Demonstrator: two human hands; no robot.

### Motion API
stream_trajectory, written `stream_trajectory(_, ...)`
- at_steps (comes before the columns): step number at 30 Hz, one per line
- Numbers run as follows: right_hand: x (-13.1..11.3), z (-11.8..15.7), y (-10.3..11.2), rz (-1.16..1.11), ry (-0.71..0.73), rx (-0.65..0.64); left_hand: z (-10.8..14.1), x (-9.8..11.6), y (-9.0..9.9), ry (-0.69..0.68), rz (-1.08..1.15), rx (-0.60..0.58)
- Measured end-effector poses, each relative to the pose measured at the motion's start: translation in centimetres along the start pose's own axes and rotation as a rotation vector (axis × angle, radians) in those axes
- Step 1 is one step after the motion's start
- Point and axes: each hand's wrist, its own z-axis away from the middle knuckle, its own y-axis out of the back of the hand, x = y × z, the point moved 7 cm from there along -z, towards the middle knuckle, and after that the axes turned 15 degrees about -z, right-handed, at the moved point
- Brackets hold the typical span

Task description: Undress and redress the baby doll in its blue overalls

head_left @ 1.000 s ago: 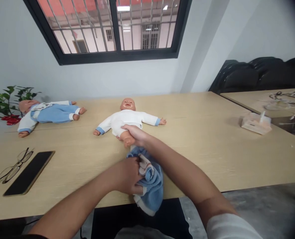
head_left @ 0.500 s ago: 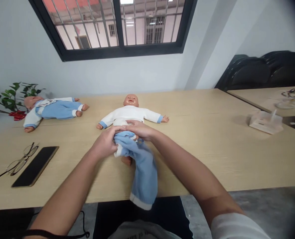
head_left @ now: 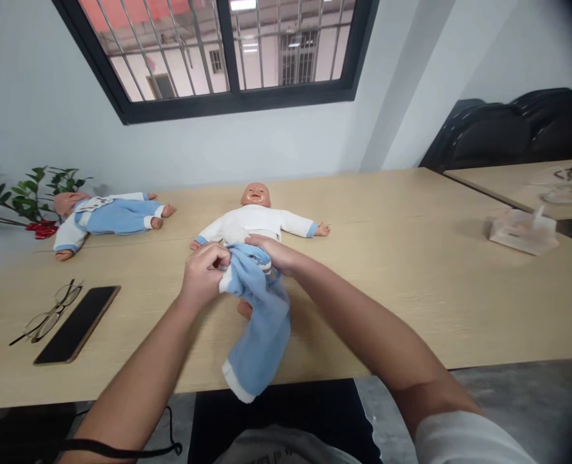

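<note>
A baby doll (head_left: pixel 252 220) in a white long-sleeved top with blue cuffs lies on its back, head toward the wall. Over its lower body are light-blue trousers (head_left: pixel 261 316) with white hems, one leg hanging past the table's front edge. My left hand (head_left: pixel 203 270) pinches the bunched cloth on the left side. On the opposite side, my right hand (head_left: pixel 274 254) grips the trousers' opening near the doll's waist, its fingertips partly hidden. One bare doll foot (head_left: pixel 244 308) shows beneath the cloth; the other leg is covered.
A second doll (head_left: pixel 116 214) in blue and white lies at the back left, near a plant (head_left: pixel 35 190). Eyeglasses (head_left: pixel 49 316) and a black phone (head_left: pixel 78 325) are at front left. A tissue box (head_left: pixel 522 231) stands at right on the wooden table (head_left: pixel 411 277).
My left hand has shifted slightly left and up, pulling the cloth. The hanging trouser leg has swung to the left. The right hand stays at the doll's waist.
</note>
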Motion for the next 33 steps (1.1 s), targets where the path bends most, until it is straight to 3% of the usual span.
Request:
stream_trajectory(3, -0.6, 0.6, 0.0, -0.140, -0.103, -0.157, -0.1, -0.2, 0.5, -0.007, 0.000, 0.067)
stream_trajectory(6, -1.3, 1.0, 0.1, -0.149, -0.115, -0.180, -0.1, -0.6, 1.2, -0.016, -0.045, 0.110)
stream_trajectory(12, -1.4, 1.1, -0.5, -0.173, -0.104, -0.040, -0.4, -1.9, 1.3, -0.007, -0.151, 0.005)
stream_trajectory(19, -0.4, 0.9, -1.3, -0.265, 0.017, 0.169, -0.6, -1.3, 0.0, -0.027, -0.210, -0.203)
stream_trajectory(23, 0.1, 0.9, -1.8, -0.322, 0.011, 0.162, -0.2, -2.1, -0.7, 0.065, -0.142, -0.260)
stream_trajectory(25, 0.0, 0.9, -1.9, -0.348, 0.003, 0.129, 0.2, -2.5, -1.1, 0.107, -0.038, -0.224)
stream_trajectory(28, -0.1, 0.7, -1.7, -0.341, -0.014, 0.087, 0.7, -3.1, -1.0, 0.164, 0.107, -0.051)
stream_trajectory(31, 0.0, 0.6, -1.5, -0.348, -0.025, 0.059, 1.0, -3.4, 0.0, 0.178, -0.017, 0.122)
stream_trajectory(33, 0.0, 0.6, -1.5, -0.369, -0.011, 0.047, 1.0, -3.2, 0.8, 0.147, -0.185, 0.174)
